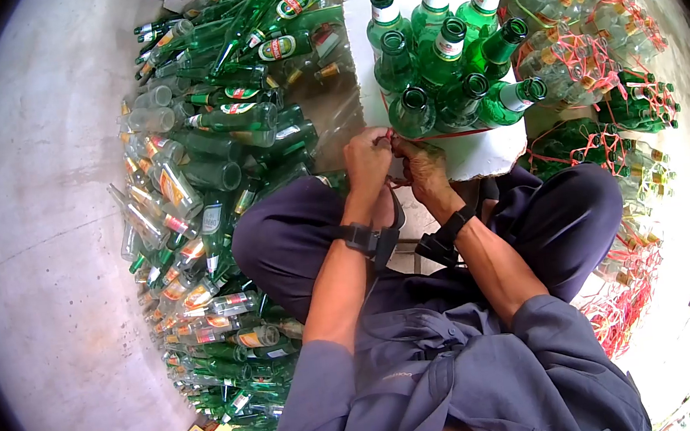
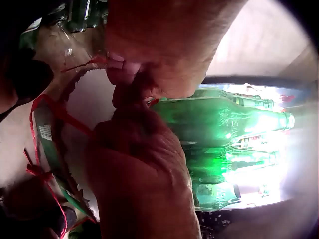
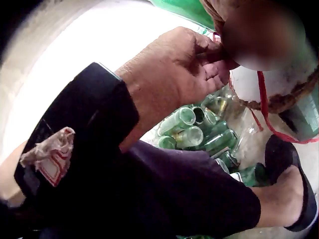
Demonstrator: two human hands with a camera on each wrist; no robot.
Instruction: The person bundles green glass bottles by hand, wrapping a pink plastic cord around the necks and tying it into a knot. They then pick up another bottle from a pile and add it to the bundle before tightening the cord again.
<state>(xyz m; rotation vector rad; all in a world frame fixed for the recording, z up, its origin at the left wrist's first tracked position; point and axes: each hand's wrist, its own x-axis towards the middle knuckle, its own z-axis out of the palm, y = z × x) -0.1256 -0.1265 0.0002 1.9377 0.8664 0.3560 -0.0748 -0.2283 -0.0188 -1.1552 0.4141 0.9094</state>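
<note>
Several green glass bottles [image 1: 438, 58] stand upright in a tight cluster on a white board [image 1: 488, 150]. At the board's near edge my left hand [image 1: 368, 159] and right hand [image 1: 426, 171] meet, their fingertips close together by the nearest bottles. Both pinch a red plastic string [image 2: 70, 117], part of which runs along the base of the cluster. Below the hands a length of the string [image 3: 262, 94] hangs past the board's ragged brown edge. Much of the string between the fingers is hidden.
Loose green and clear bottles [image 1: 206, 138] lie heaped on the left. On the right stand bundles of clear bottles [image 1: 568, 67] bound with red and green string. My bent knees [image 1: 291, 231] flank the hands, and a dark slipper [image 3: 284, 154] shows below the board.
</note>
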